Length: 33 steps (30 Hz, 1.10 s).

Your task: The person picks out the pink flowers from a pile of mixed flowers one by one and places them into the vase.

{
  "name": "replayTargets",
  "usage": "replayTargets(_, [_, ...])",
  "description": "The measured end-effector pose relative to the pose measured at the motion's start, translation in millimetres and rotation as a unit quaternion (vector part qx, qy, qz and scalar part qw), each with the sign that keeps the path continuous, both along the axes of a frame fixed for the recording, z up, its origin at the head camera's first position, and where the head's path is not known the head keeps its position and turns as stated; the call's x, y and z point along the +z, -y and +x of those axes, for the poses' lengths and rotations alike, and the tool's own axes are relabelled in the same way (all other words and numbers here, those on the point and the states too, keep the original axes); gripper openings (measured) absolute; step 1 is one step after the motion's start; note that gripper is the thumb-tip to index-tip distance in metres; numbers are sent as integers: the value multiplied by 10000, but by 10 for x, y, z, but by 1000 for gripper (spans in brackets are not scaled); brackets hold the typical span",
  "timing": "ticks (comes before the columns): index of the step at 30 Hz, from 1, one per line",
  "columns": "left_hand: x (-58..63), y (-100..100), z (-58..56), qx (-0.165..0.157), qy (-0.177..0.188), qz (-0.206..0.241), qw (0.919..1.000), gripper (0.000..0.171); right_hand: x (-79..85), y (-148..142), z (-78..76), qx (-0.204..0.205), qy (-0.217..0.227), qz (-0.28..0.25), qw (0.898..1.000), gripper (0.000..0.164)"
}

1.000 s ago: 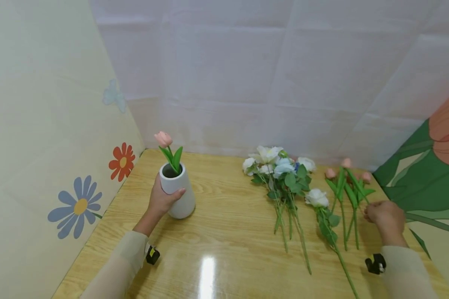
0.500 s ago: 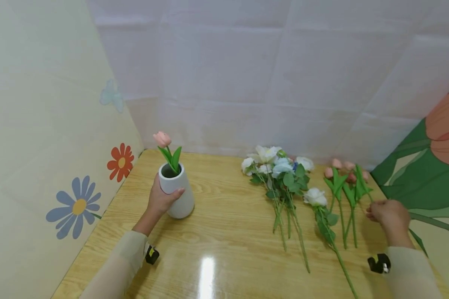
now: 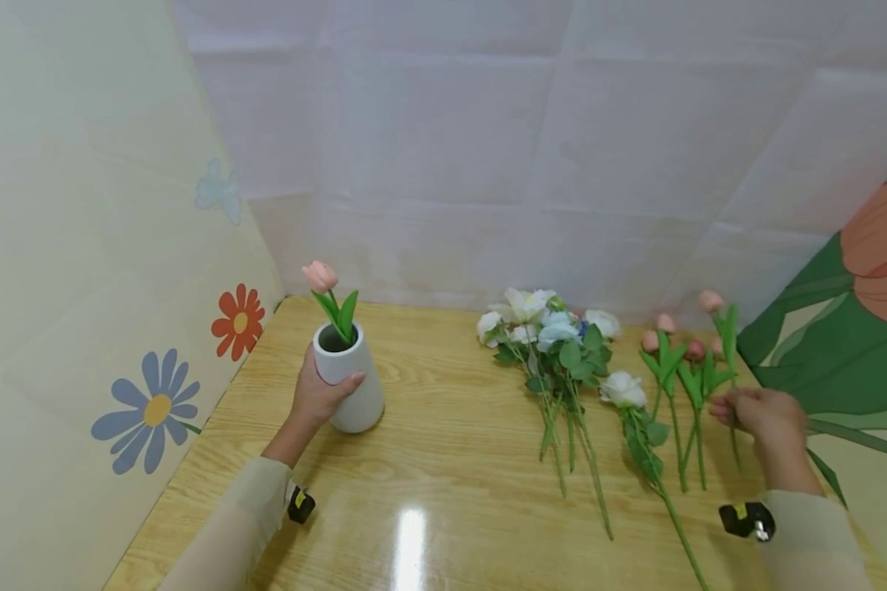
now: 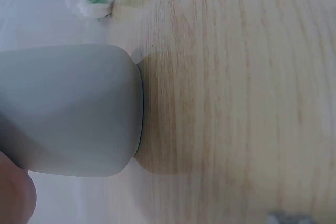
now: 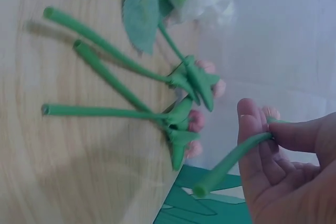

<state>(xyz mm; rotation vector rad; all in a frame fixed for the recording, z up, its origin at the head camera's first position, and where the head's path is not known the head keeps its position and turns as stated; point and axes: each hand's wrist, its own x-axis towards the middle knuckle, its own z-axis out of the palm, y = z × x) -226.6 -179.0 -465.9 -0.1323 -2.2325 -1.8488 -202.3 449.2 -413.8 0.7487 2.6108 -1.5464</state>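
My left hand [image 3: 324,392] grips the white vase [image 3: 362,394], thumb across its front, and the vase stands upright on the table. One pink tulip [image 3: 321,276] with green leaves rises from its mouth. The vase's lower wall [image 4: 79,108] fills much of the left wrist view, with my thumb at the corner. At the right, my right hand [image 3: 765,419] pinches the stem of another pink tulip [image 3: 712,301] between thumb and fingers. That stem [image 5: 231,163] juts out past the fingers in the right wrist view. Beside it lie several other tulips [image 3: 665,361].
A white rose [image 3: 624,390] with a long stem lies left of the tulips. Farther left is a bunch of white and blue flowers [image 3: 559,330]. A pale cloth [image 3: 429,164] hangs behind the wooden table [image 3: 443,460], with printed flower panels at both sides.
My right hand has lifted the tulip off the group, and it now stands more upright, its bloom higher. The left hand and the vase have stayed in place.
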Motion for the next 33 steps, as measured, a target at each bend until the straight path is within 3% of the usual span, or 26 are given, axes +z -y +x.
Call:
replayTargets(6, [6,1,7,0,-37,4,10000,88,70,133,17,88,-249,-500,9984,59])
replayTargets(15, [10,-2,5,18,-97,-52,9999,87,104,321,57,197,-609,-686,9956,57])
replayTargets(33, [4,-1,4,15,6,-28,10000,87,233,620,44,551,-794,-365,9947,58])
